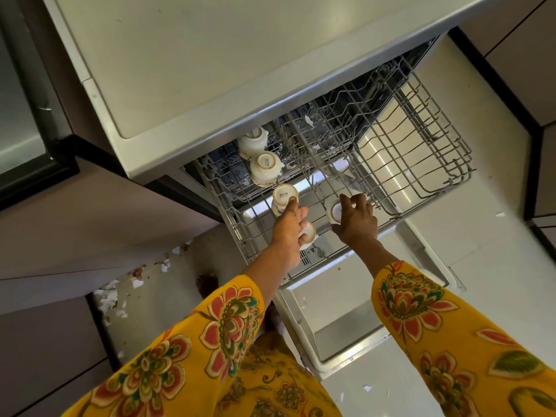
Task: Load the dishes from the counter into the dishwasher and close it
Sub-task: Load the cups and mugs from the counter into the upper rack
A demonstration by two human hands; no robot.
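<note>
Nearest to the camera, two arms in yellow flowered sleeves (421, 311) are reaching forward over the open dishwasher door (340, 314), which is lying flat.

The left hand (288, 233) is holding one white cup with a gold rim (308, 236) under its palm, with the fingers curled around it. At the same time its index finger is touching the base of a second cup (284, 196), which is standing upside down in the rack. On this base the word "SISTA" is readable.

The right hand (356, 219) is gripping a third cup (335, 212) from above, the fingers bent around its side, and this cup is lying tilted on the wires of the upper rack (421, 164), which is pulled out.

Farther in the rack, two more cups are sitting upside down. The nearer one (266, 167) is showing the same "SISTA" mark on its base; the farther one (252, 139) is showing only a part of it. So five cups are visible, all white.

On the floor (150, 296) to the left, many small white fragments (106, 297) are lying near the cabinet. Above the rack, the grey tabletop (210, 55) is filling the upper part of the view.
</note>
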